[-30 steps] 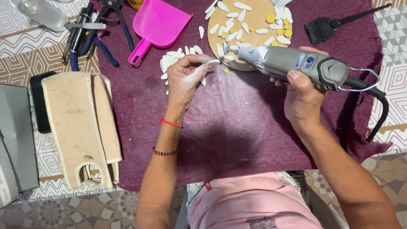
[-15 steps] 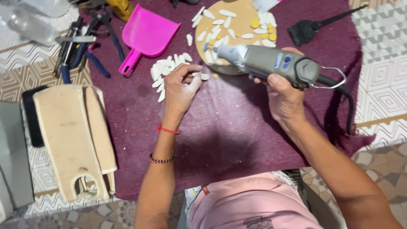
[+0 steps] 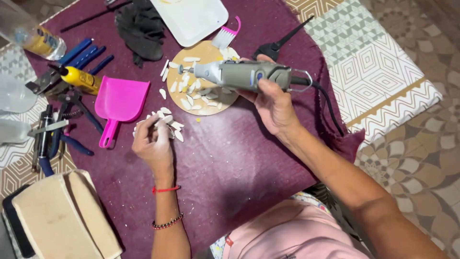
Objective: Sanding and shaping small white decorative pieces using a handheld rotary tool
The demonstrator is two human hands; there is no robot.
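- Since half a second earlier, right hand had lifted the grey rotary tool off the work, clenched round its body, over the round wooden board.
- Most white petal-shaped pieces sat on that board; a smaller pile remained on the maroon cloth.
- Left hand was curled into that pile; whether it pinched a piece, couldn't tell.

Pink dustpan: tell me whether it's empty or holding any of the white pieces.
Empty. The pink dustpan lies flat on the purple cloth, its scoop bare; the white pieces lie outside it.
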